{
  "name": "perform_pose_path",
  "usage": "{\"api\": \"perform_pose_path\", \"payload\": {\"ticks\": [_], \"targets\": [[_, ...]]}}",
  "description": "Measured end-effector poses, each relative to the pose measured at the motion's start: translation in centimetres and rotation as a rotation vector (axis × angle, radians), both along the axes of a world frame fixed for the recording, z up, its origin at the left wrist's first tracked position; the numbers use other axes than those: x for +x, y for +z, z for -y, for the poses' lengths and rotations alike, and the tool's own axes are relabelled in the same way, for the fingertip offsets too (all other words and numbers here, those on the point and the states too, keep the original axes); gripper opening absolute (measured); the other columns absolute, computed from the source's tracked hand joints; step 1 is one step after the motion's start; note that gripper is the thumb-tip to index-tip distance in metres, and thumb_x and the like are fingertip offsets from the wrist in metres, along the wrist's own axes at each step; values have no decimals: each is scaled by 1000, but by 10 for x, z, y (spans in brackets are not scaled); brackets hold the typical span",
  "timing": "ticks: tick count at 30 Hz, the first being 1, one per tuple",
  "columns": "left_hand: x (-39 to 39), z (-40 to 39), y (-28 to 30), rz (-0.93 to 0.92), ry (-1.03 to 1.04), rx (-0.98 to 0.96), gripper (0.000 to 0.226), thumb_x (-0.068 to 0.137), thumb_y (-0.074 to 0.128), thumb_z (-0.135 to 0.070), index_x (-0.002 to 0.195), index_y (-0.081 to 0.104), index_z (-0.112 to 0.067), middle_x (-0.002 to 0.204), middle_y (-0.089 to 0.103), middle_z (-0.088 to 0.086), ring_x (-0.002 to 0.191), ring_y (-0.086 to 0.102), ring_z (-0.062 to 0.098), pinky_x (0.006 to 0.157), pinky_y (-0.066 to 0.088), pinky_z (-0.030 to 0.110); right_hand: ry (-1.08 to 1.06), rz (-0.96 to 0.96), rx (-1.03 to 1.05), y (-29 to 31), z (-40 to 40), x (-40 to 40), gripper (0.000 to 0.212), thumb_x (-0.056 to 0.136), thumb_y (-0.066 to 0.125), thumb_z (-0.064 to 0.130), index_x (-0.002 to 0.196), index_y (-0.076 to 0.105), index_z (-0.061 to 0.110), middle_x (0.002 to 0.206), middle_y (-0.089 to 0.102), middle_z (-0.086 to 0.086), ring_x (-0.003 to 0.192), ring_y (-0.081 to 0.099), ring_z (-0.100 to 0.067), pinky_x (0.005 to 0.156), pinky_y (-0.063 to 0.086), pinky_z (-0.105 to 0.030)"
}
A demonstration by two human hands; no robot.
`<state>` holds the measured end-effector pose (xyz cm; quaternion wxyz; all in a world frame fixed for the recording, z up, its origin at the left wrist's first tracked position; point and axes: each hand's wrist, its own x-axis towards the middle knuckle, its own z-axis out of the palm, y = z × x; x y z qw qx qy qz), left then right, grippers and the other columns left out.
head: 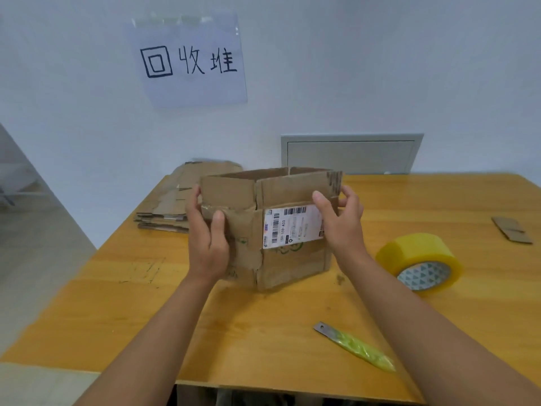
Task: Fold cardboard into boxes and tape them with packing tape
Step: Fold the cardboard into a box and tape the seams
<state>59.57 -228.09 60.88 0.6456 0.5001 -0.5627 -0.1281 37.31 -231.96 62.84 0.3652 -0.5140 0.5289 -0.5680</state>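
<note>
A worn brown cardboard box [289, 259] with a white shipping label stands on the wooden table [263, 332], its top flaps upright and its near corner toward me. My left hand [206, 238] grips the box's left side, thumb on the front face and fingers behind. My right hand [341, 221] holds the right side, thumb pressed on the label's upper edge and fingers curled round the far corner. A roll of yellow packing tape [418, 263] lies to the right of the box, apart from both hands.
A stack of flattened cardboard [167, 209] lies at the table's back left. A blade with a yellow-green handle [355, 348] lies near the front edge. A small cardboard scrap [510, 230] sits at the far right. A handwritten paper sign [190, 60] hangs on the wall.
</note>
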Motion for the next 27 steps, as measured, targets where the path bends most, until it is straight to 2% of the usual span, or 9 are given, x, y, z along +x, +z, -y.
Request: {"api": "perform_pose_path", "payload": {"ticks": [3,7,9,11,14,17,21,24,27], "targets": [[-1,-2,-11,129,45,23,60,99,37,-45,154,21,-30,146,34,0,139,33,12,115,31,39,37,67,5,-8,-6,2,54,89,62,55,128,42,24,130,39,-2,120,49,-19,102,48,-44],[-10,-7,-3,85,52,143,56,99,34,-45,153,17,-44,130,35,0,119,39,-5,104,30,15,107,116,-86,-12,-18,-3,35,96,61,34,118,39,19,117,53,-3,101,58,-8,75,51,-19],[-12,-13,2,42,-20,149,47,101,30,-48,147,23,-51,139,42,-2,127,41,-5,111,36,27,124,86,-150,-12,-24,-5,31,96,61,22,117,38,16,106,55,5,87,59,4,68,50,-15],[-14,-21,3,-23,-118,159,46,97,24,-65,143,27,-57,148,42,-8,136,41,3,115,36,45,155,18,-202,-15,-28,-6,33,95,64,19,115,39,24,107,55,13,92,58,8,74,51,-18],[-13,-29,0,19,-216,168,64,89,23,-81,147,25,-54,159,29,-17,146,26,3,119,28,51,203,-99,-247,-20,-32,-8,48,90,69,32,124,36,43,120,54,11,111,54,2,88,49,-20],[-9,-29,-3,72,-270,187,70,86,26,-85,149,24,-55,163,23,-11,151,19,15,119,23,58,240,-185,-271,-18,-31,-14,63,88,70,39,141,35,42,132,47,2,120,50,-5,91,45,-11],[-17,-30,8,125,-248,219,59,79,27,-90,136,24,-74,166,7,-11,151,6,3,123,16,45,253,-233,-261,-13,-29,-17,40,84,64,56,118,44,59,125,46,7,117,51,-7,91,46,-17],[-25,-33,13,67,-200,247,30,86,28,-81,115,28,-88,165,14,-8,143,18,-10,120,23,34,240,-233,-241,-15,-28,-19,32,83,53,62,113,50,52,118,48,15,112,51,-4,86,43,-13],[-25,-31,12,-26,-152,250,30,94,35,-66,123,39,-74,159,30,-10,140,28,-8,120,28,36,222,-204,-254,-16,-29,-20,27,90,46,60,114,52,48,114,52,15,114,52,-8,90,44,-19]]}}
